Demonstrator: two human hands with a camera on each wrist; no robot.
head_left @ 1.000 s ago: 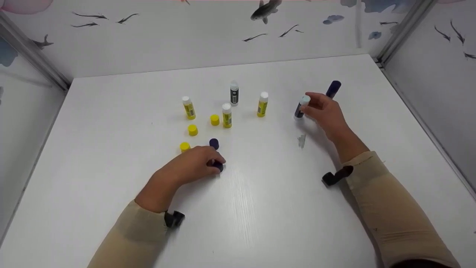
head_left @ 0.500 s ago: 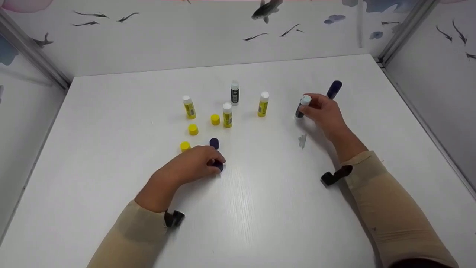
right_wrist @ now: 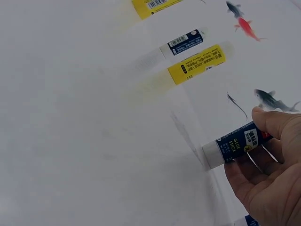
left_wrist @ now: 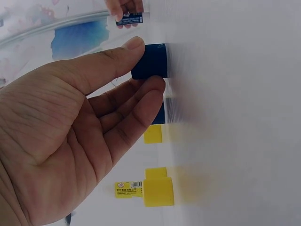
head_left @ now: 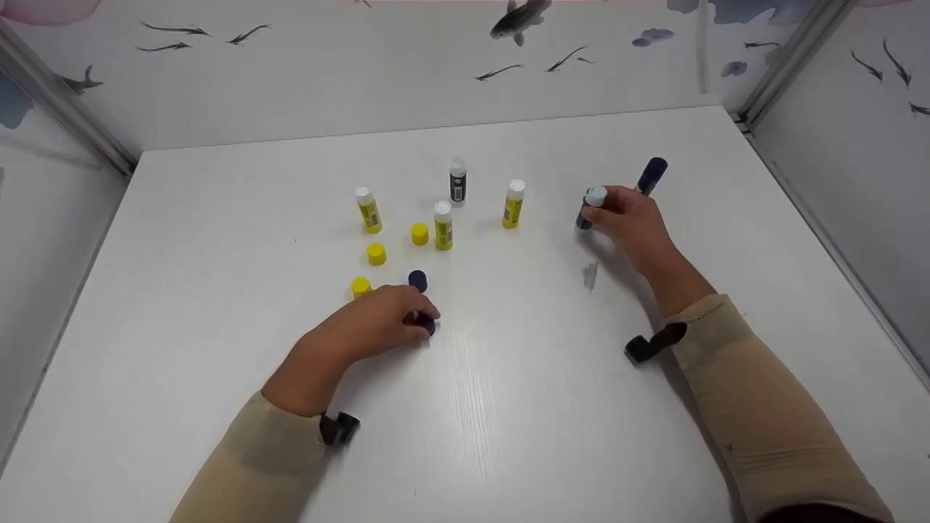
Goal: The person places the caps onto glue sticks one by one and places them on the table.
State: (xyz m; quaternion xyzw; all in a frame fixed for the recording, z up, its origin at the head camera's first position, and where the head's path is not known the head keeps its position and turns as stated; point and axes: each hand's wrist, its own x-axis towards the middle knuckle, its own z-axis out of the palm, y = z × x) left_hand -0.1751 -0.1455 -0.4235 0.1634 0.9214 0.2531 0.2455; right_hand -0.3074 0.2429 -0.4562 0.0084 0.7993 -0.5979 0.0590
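Observation:
My left hand (head_left: 381, 319) pinches a dark blue cap (left_wrist: 150, 61) between thumb and fingertips, right at the tabletop. A second dark blue cap (head_left: 417, 280) stands just beyond those fingers. On the right side, my right hand (head_left: 636, 221) grips an uncapped navy glue stick (right_wrist: 242, 143) by its body, upright, with its white base down at the table. Its pale tip (head_left: 596, 195) shows above the fingers. Behind that hand stands another glue stick with a dark blue top (head_left: 652, 174), its lower part hidden.
Three yellow glue sticks, one of them central (head_left: 444, 226), stand uncapped with a navy one (head_left: 458, 183) behind. Three yellow caps, including a middle one (head_left: 375, 253), are at the left. A grey smear (head_left: 590, 276) marks the table (head_left: 508, 407). Printed walls (head_left: 363, 87) enclose it.
Almost nothing differs. The right hand's fingers have lowered very slightly around the glue stick, while the left hand stays on the cap.

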